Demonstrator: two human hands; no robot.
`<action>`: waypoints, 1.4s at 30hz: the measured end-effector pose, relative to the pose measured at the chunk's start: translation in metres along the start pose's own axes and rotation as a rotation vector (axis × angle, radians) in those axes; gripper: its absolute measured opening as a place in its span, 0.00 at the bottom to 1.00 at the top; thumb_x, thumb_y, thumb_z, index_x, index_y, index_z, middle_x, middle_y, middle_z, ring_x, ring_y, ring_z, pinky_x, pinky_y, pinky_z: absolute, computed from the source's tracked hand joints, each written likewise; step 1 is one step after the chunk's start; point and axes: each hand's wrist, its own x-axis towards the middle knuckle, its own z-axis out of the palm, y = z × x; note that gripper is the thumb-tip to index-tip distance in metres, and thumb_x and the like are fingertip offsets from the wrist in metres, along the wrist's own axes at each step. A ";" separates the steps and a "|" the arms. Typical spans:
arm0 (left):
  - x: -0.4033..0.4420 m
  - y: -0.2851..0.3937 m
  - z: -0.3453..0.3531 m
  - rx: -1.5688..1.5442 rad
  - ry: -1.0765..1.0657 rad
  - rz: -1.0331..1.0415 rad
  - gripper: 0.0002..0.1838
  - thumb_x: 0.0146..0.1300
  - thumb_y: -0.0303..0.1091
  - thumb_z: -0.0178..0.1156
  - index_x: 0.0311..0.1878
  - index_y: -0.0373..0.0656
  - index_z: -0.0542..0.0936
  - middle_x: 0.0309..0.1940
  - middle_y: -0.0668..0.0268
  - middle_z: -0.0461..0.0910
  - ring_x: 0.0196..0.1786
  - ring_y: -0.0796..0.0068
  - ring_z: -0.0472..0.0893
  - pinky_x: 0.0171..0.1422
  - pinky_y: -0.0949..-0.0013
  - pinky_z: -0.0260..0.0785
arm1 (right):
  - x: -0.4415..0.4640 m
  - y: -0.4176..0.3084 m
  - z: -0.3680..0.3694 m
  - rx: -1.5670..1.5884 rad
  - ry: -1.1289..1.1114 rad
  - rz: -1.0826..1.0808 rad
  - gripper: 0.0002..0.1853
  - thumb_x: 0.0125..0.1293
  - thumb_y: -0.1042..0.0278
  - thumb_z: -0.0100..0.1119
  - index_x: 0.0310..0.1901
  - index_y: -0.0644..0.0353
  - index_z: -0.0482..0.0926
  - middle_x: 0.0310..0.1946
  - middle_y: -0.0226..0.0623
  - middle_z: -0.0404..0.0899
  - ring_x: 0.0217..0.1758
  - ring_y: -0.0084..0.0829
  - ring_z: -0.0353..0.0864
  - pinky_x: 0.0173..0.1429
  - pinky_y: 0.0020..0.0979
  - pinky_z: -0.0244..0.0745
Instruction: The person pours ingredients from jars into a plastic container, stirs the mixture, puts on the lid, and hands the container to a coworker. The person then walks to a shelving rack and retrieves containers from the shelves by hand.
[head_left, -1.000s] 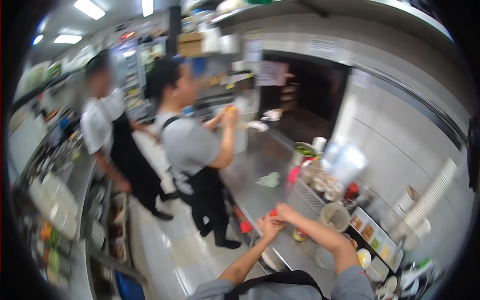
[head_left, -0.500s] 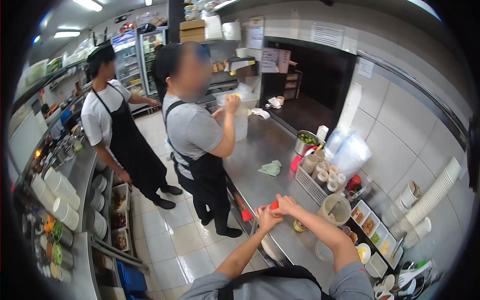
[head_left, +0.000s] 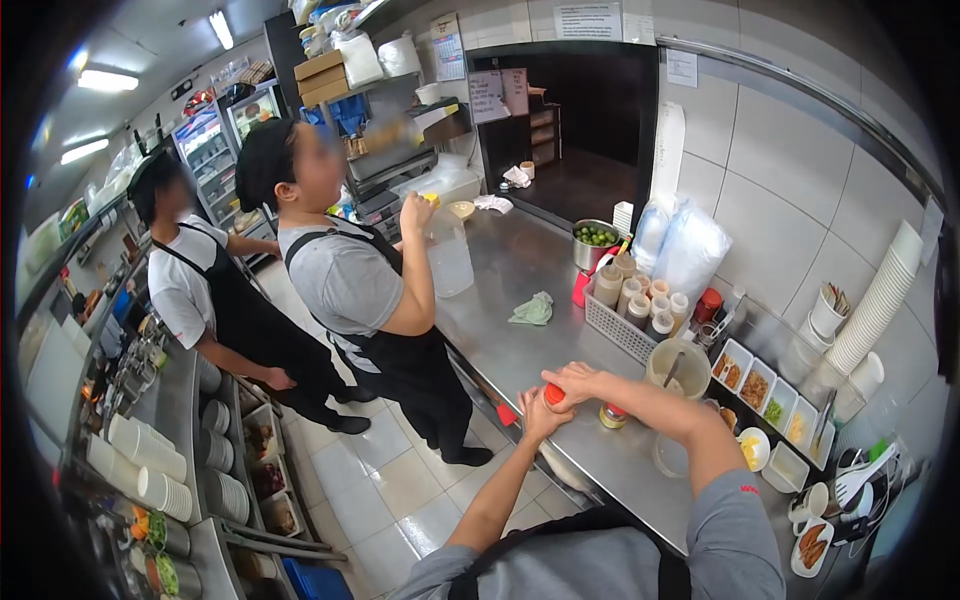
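Note:
Over the front edge of the steel counter, my left hand [head_left: 538, 417] is wrapped round a small container whose body it mostly hides. A red lid [head_left: 554, 394] shows at the top, between my two hands. My right hand [head_left: 577, 381] has its fingers closed over that lid from above. Just right of my hands stands a small jar [head_left: 611, 416], also with some red on top. Further along the counter lies a crumpled pale green cloth [head_left: 532, 309], apart from both hands.
A grey basket of bottles [head_left: 617, 332], a tub with a ladle [head_left: 678, 368] and trays of toppings [head_left: 757, 385] line the wall side. One co-worker [head_left: 350, 270] stands at the counter by a clear container [head_left: 450, 262]; another [head_left: 235, 290] stands behind.
The view has shifted, so the counter and people appear moved. My hands stay together at the red lid, and the jar beside them shows more plainly.

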 end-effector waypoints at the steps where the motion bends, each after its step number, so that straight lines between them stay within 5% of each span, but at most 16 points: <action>1: 0.001 -0.003 0.000 -0.001 -0.026 0.006 0.41 0.29 0.55 0.71 0.50 0.44 0.74 0.47 0.59 0.76 0.60 0.55 0.65 0.71 0.46 0.38 | 0.002 0.003 0.000 -0.021 -0.017 -0.068 0.35 0.44 0.43 0.61 0.51 0.55 0.66 0.36 0.48 0.79 0.42 0.53 0.78 0.48 0.45 0.74; 5: 0.007 -0.003 -0.006 0.078 -0.195 0.016 0.42 0.30 0.56 0.69 0.52 0.45 0.74 0.49 0.56 0.75 0.61 0.54 0.65 0.72 0.45 0.34 | 0.011 0.007 -0.013 -0.308 -0.103 -0.470 0.32 0.45 0.49 0.63 0.53 0.49 0.66 0.40 0.39 0.77 0.48 0.46 0.77 0.50 0.42 0.73; 7: 0.001 0.000 -0.005 0.074 -0.114 0.044 0.42 0.30 0.57 0.69 0.53 0.46 0.73 0.50 0.56 0.74 0.61 0.54 0.65 0.73 0.45 0.34 | 0.017 0.010 -0.011 -0.524 -0.055 -0.666 0.32 0.44 0.51 0.64 0.53 0.48 0.66 0.42 0.37 0.77 0.50 0.43 0.76 0.52 0.41 0.73; 13: 0.003 0.004 -0.007 0.020 -0.138 0.006 0.42 0.31 0.57 0.69 0.53 0.46 0.74 0.49 0.59 0.75 0.61 0.54 0.64 0.73 0.47 0.34 | 0.013 -0.021 -0.008 -0.076 -0.155 0.220 0.31 0.45 0.51 0.64 0.51 0.53 0.66 0.38 0.40 0.75 0.43 0.42 0.78 0.45 0.44 0.75; 16: 0.006 0.008 -0.012 0.051 -0.169 -0.019 0.42 0.31 0.57 0.69 0.52 0.46 0.74 0.48 0.59 0.76 0.61 0.54 0.64 0.73 0.48 0.35 | 0.012 -0.022 -0.011 -0.122 -0.180 0.070 0.29 0.47 0.52 0.62 0.50 0.54 0.67 0.38 0.44 0.77 0.40 0.44 0.80 0.43 0.44 0.76; 19: 0.002 0.002 -0.006 0.079 -0.143 0.019 0.41 0.31 0.57 0.69 0.52 0.45 0.74 0.47 0.58 0.76 0.60 0.54 0.65 0.73 0.48 0.36 | 0.011 0.005 0.007 -0.324 0.074 -0.468 0.30 0.48 0.50 0.61 0.50 0.56 0.67 0.37 0.49 0.79 0.39 0.48 0.81 0.43 0.45 0.77; 22: 0.002 -0.020 0.013 0.079 -0.089 0.063 0.41 0.30 0.56 0.70 0.52 0.45 0.75 0.47 0.59 0.76 0.58 0.56 0.65 0.72 0.48 0.37 | 0.002 -0.005 -0.014 -0.154 -0.028 -0.287 0.31 0.46 0.48 0.63 0.50 0.56 0.69 0.36 0.50 0.80 0.42 0.50 0.81 0.45 0.44 0.77; 24: 0.002 -0.020 0.010 0.106 -0.064 0.135 0.41 0.30 0.56 0.70 0.51 0.44 0.76 0.47 0.59 0.76 0.58 0.56 0.65 0.72 0.48 0.38 | 0.003 -0.020 -0.017 -0.061 -0.069 0.101 0.32 0.43 0.49 0.65 0.50 0.54 0.70 0.36 0.48 0.80 0.42 0.50 0.80 0.45 0.45 0.77; 26: 0.002 -0.016 0.009 0.097 -0.082 0.145 0.41 0.30 0.56 0.70 0.51 0.44 0.76 0.47 0.59 0.76 0.58 0.56 0.65 0.72 0.49 0.38 | 0.011 -0.020 -0.010 -0.090 -0.069 0.113 0.33 0.40 0.50 0.67 0.50 0.56 0.71 0.36 0.49 0.80 0.42 0.49 0.81 0.46 0.44 0.77; 30: 0.007 0.006 -0.007 -0.140 -0.204 -0.012 0.41 0.29 0.55 0.71 0.50 0.44 0.76 0.46 0.61 0.76 0.58 0.57 0.65 0.71 0.49 0.39 | 0.030 0.015 0.027 -0.250 0.095 -0.378 0.34 0.40 0.51 0.66 0.48 0.62 0.70 0.34 0.48 0.80 0.39 0.49 0.81 0.43 0.44 0.77; 33: 0.001 0.009 -0.004 -0.091 0.004 0.047 0.40 0.29 0.55 0.71 0.48 0.43 0.77 0.46 0.61 0.76 0.58 0.56 0.64 0.70 0.50 0.40 | 0.012 -0.009 -0.006 -0.184 -0.064 -0.127 0.32 0.42 0.54 0.66 0.51 0.56 0.69 0.36 0.46 0.79 0.42 0.48 0.81 0.42 0.44 0.77; 37: 0.007 0.005 -0.007 -0.013 -0.103 0.113 0.41 0.27 0.53 0.74 0.48 0.41 0.77 0.46 0.59 0.75 0.59 0.55 0.63 0.69 0.51 0.41 | 0.010 -0.017 -0.016 -0.058 -0.148 0.180 0.33 0.44 0.55 0.66 0.53 0.52 0.66 0.37 0.45 0.78 0.43 0.48 0.80 0.43 0.43 0.76; 42: 0.016 0.031 -0.023 -0.095 -0.047 0.099 0.41 0.26 0.51 0.75 0.48 0.40 0.77 0.46 0.57 0.75 0.58 0.55 0.63 0.69 0.51 0.43 | 0.006 0.012 -0.018 -0.171 0.042 -0.278 0.33 0.47 0.46 0.63 0.49 0.62 0.70 0.34 0.47 0.80 0.39 0.49 0.81 0.42 0.42 0.77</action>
